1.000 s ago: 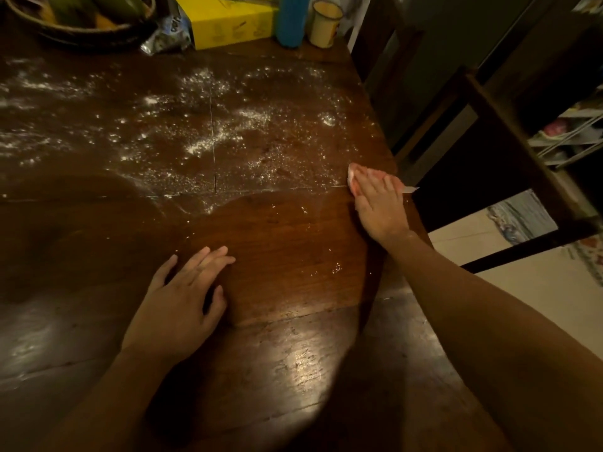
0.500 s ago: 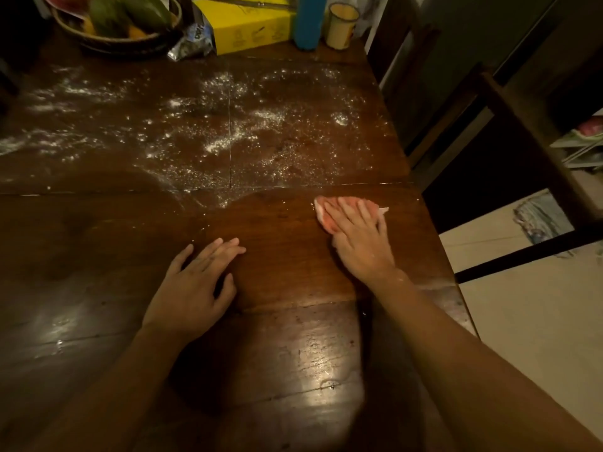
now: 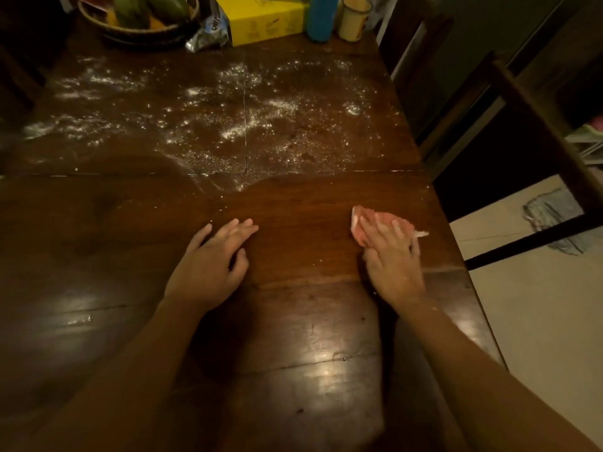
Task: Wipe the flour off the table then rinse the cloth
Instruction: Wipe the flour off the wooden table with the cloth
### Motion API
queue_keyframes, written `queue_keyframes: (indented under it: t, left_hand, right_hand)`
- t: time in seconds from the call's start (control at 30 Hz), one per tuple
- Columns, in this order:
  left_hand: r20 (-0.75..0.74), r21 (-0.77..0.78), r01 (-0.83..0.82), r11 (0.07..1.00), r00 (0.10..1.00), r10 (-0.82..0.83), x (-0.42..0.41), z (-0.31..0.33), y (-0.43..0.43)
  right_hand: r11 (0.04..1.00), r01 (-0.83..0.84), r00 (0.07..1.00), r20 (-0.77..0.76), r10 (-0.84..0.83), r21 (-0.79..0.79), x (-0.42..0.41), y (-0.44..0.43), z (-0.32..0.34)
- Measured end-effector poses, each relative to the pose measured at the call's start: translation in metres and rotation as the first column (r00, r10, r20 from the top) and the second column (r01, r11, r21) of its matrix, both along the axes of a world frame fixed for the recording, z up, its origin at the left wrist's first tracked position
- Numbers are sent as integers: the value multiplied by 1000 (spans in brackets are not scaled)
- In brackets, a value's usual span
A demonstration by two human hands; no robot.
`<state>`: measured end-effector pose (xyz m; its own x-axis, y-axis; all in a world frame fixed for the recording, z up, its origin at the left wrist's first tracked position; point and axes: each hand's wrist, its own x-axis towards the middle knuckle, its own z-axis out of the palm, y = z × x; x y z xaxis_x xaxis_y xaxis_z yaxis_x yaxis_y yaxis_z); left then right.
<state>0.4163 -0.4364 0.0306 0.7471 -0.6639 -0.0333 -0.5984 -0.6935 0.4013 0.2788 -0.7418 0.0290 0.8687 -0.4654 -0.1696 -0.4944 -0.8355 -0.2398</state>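
Table (image 3: 124,243), R hand (image 3: 393,265) slid cloth (image 3: 359,225) nearer

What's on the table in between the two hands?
Nothing but bare brown table. In the head view, the left hand lies flat and the right hand presses the pink cloth, with only wood between them.

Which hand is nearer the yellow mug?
Right. The right hand, on the cloth, lies near-side and almost in line with the yellow mug; the left hand rests farther left.
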Motion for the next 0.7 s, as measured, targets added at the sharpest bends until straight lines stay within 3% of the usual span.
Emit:
queue_keyframes:
  t: [0.13, 0.23, 0.27, 0.33, 0.4, 0.47, 0.5, 0.6, 0.7]
  left_hand:
    - [-13, -41, 8, 999, 1000, -8, 0, 1, 2]
    - [-1, 6, 37, 999, 999, -37, -2, 3, 2]
    - [2, 30, 55, 998, 998, -55, -3, 4, 3]
    - [-33, 65, 77, 995, 997, -75, -8, 6, 11]
    - [-80, 83, 94, 992, 993, -87, -22, 9, 30]
    - [-88, 92, 96, 991, 992, -88, -45, 13, 67]
    - [-88, 91, 88, 992, 993, -80, -57, 14, 90]
    - [-92, 162, 87, 983, 993, -73, -75, 16, 167]
    - [-124, 239, -11, 971, 991, 42, -69, 17, 239]
  right_hand:
    - [926, -377, 926, 12, 377, 6, -70, 81, 0]
    - [879, -475, 880, -9, 475, 41, -127, 86, 23]
    - [909, -415, 906, -69, 417, 30, -132, 76, 27]
    - [994, -110, 990, -92, 110, 0, -127, 59, 25]
    - [976, 215, 974, -73, -213, 22, -109, 63, 20]
    - [939, 343, 938, -68, -341, 20, -84, 92, 9]
    - [956, 292, 955, -64, -291, 8, -73, 113, 5]
    - [996, -88, 996, -27, 88, 10, -41, 198, 9]
    - [906, -422, 906, -39, 422, 24, -57, 307, 14]
